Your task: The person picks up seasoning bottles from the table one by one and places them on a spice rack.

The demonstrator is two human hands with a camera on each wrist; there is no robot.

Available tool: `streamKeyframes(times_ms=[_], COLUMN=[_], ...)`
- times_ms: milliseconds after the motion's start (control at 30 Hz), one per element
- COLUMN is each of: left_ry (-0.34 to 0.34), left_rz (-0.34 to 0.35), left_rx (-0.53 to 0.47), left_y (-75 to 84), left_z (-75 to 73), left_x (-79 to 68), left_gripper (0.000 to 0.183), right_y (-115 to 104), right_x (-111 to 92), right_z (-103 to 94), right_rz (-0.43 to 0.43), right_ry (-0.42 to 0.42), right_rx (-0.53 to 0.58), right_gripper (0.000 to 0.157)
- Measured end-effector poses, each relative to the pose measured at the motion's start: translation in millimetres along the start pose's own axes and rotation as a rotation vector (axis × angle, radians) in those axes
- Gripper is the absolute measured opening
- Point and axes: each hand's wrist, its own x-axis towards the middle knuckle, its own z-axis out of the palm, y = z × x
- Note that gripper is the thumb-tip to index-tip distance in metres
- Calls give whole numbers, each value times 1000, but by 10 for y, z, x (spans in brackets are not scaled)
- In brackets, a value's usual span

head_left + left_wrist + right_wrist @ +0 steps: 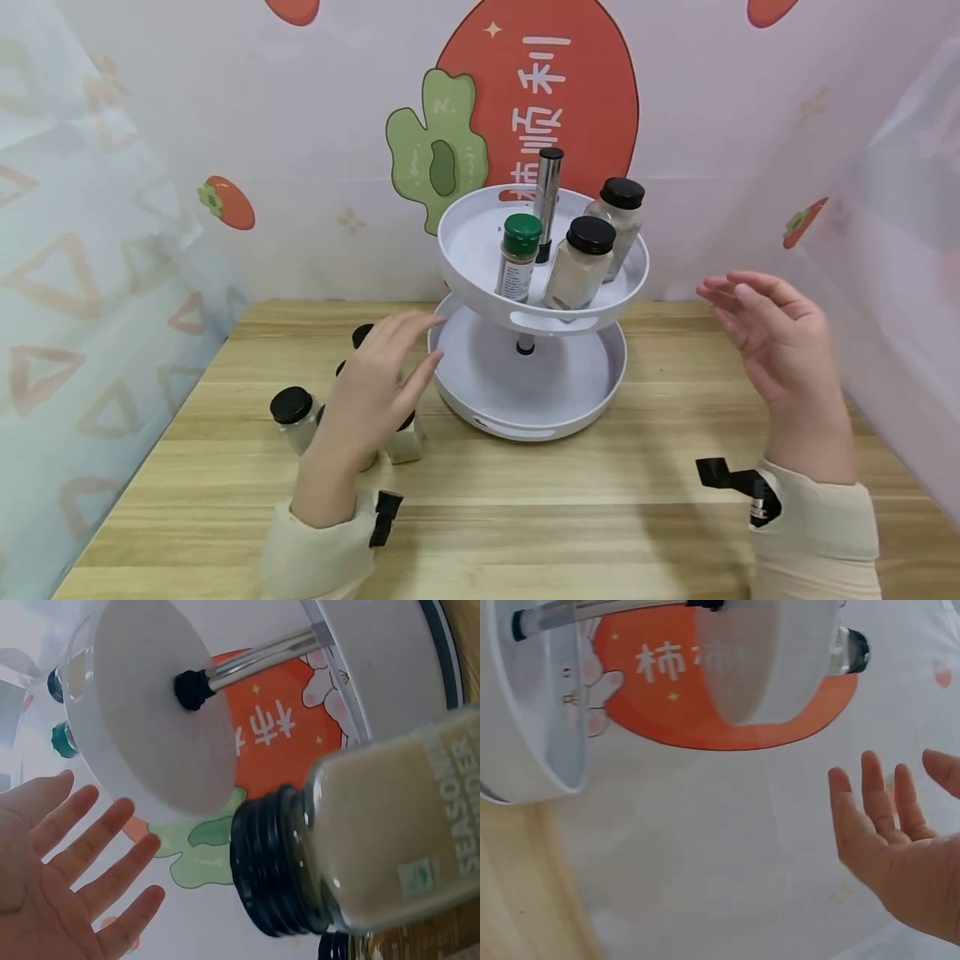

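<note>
L hand [375, 379], fingers loose & gripping nothing, hung left of the two-tier stand [570, 383] by loose jars [295, 415], prob. still to load, w/ three containers [576, 277] already on the stand's top tier [472, 233] & R hand [783, 342], likewise holding nothing, right of it.

On the upper tray [474, 232], 3 containers [577, 275] block front and right; left lies free

Person's right hand [892, 862], fingers loosely apart, near 2 white trays [802, 667] linked by metal pole [611, 609]. Dark-lidded jar [851, 651] beyond 1 tray. Red-orange print [652, 724] behind; wooden tabletop [525, 877] lower left.
</note>
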Motion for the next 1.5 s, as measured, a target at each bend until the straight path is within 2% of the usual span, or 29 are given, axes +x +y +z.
streamKeyframes(times_ms=[133,333,500,600,667,733,833,933,1067,1167,1300,1500], left_ry=[-74,-193,-241,-247,-246,-242,-240,-238,-212,-187,-165,-145], left_rz=[-61,-151,-166,-164,-163,-158,-139,-122,-127,-148,-198,-248], left_rx=[4,62,63,52,46,43,32,21,11,7,-7,-60], left_y=[-19,-86,-149,-172,-187,-199,-214,-232,-297,-388,-521,-660], left_z=[-55,-89,-107,-125,-134,-141,-145,-165,-256,-356,-492,-635], left_x=[-56,-184,-271,-308,-329,-348,-366,-373,-386,-405,-454,-508], left_gripper=[36,36,34,34,33,33,32,32,34,33,32,32], right_y=[186,441,596,685,747,815,926,1028,1119,1148,1157,1189], right_x=[-56,-68,-58,-51,-42,-31,-21,-29,-42,-33,-14,-12], right_z=[-147,-312,-376,-405,-413,-421,-442,-485,-512,-466,-376,-336], right_rz=[145,301,398,479,532,576,602,601,569,568,605,622], right_ry=[110,207,290,309,298,282,246,203,177,200,226,238], right_rx=[7,-89,-209,-305,-383,-452,-534,-581,-569,-574,-626,-618], right_gripper=[26,22,16,13,22,40,67,82,80,71,65,61])
